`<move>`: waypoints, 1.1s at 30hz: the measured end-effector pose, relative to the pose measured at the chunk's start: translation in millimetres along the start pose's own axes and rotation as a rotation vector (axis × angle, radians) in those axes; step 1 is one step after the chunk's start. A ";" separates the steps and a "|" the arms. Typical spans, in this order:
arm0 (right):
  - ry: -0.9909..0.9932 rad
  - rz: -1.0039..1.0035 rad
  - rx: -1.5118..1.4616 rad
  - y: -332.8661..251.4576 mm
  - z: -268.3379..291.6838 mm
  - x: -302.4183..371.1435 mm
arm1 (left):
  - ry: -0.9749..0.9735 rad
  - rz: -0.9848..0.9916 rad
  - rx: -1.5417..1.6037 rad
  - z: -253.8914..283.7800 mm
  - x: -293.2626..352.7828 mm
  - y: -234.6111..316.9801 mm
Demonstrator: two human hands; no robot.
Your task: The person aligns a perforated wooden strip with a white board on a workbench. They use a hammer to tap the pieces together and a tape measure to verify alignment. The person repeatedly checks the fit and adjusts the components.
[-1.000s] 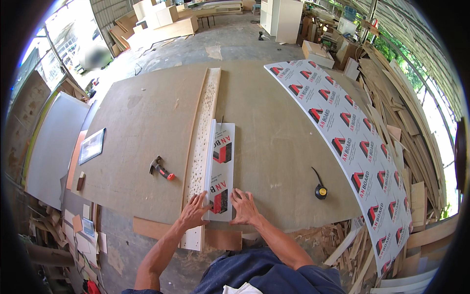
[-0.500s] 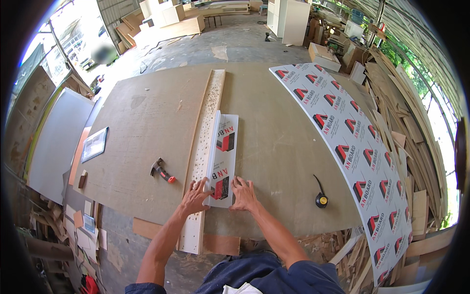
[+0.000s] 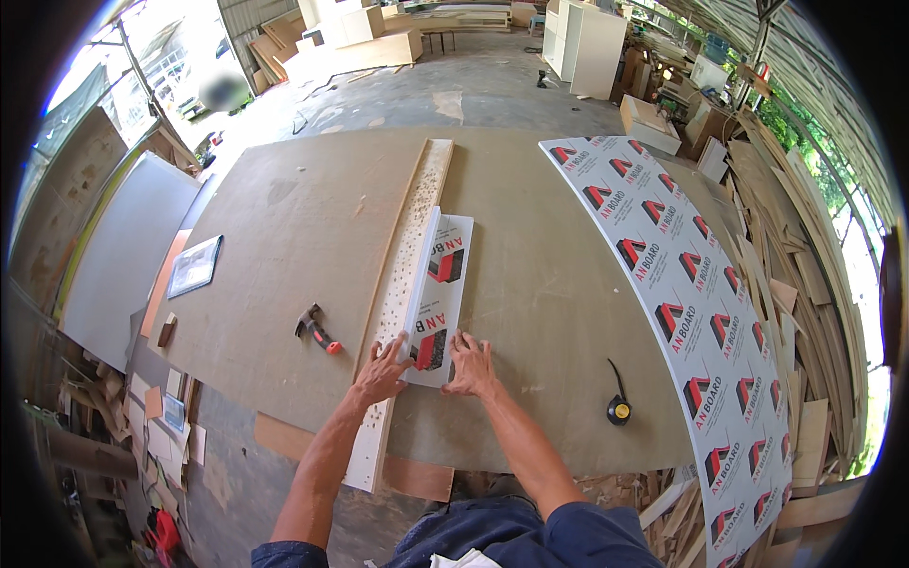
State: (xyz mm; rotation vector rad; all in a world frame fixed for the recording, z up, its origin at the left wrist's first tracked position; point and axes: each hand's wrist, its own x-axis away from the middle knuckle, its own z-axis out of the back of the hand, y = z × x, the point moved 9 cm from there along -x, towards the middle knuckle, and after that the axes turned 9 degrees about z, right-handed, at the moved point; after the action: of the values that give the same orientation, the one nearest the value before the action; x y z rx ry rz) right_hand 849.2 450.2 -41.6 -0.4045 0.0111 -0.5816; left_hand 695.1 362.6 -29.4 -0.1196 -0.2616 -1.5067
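Note:
A short white panel (image 3: 449,256) with red and black printing lies lengthwise on the large brown worktop. Along its left side runs a narrow raised white strip (image 3: 422,265), up against a long light board dotted with holes (image 3: 410,241). My left hand (image 3: 382,372) has its fingers bent over the strip's near end and the dotted board. At the panel's near right corner, my right hand (image 3: 470,363) grips the edge with thumb and fingers. The panel sits between both hands. Left of the dotted board lies a hammer (image 3: 318,329) with a dark and red handle.
A black and yellow tape measure (image 3: 618,411) lies on the worktop (image 3: 540,284) at right. Beyond it stretches a long printed white sheet (image 3: 677,284). A clear flat package (image 3: 195,266) and small dark block (image 3: 167,329) lie left. Timber offcuts (image 3: 805,265) pile up at far right.
The view has turned slightly. Both hands and the printed panel have slid a little away from me along the dotted board. The grip looks the same.

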 end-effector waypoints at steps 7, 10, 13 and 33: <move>0.156 0.087 0.008 -14.4 -21.3 21.2 | 0.021 -0.033 -0.005 1.8 2.7 -4.4; 0.156 0.086 0.019 -21.0 -19.5 22.0 | 0.008 -0.039 -0.066 2.0 1.3 -4.8; 0.109 0.069 0.049 -19.0 -19.6 18.3 | -0.017 -0.039 -0.066 7.2 -0.6 -3.0; 0.073 0.030 0.079 14.3 4.1 -29.3 | -0.005 -0.024 -0.060 27.1 -60.5 -20.5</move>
State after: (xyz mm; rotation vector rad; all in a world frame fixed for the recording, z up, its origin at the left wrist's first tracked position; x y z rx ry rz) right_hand 832.8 478.3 -46.1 -0.3058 0.0643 -0.5650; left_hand 669.5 426.4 -19.7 -0.1683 -0.2223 -1.5391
